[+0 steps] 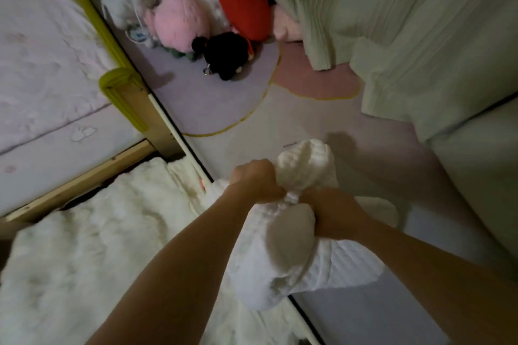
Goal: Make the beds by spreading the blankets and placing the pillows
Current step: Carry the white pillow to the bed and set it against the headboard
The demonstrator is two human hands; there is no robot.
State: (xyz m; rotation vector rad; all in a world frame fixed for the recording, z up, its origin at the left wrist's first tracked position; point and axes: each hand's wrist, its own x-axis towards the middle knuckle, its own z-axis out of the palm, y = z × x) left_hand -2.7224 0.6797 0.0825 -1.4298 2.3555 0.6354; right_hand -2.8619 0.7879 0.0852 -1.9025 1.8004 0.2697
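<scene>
- Both fists clamp a bunched white waffle-textured blanket: left hand and right hand squeeze its gathered neck between them, cloth ballooning above and below.
- Judged step: gathering the blanket before spreading.
- Next: swing it left over the fluffy white bed cover below the left hand, then separate the hands to open it.

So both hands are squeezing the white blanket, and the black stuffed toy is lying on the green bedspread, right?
Not quite. The head view shows the black stuffed toy lying on the purple rug, not on the green bedspread. The rest is right: the left hand and right hand both squeeze the white blanket.
</scene>
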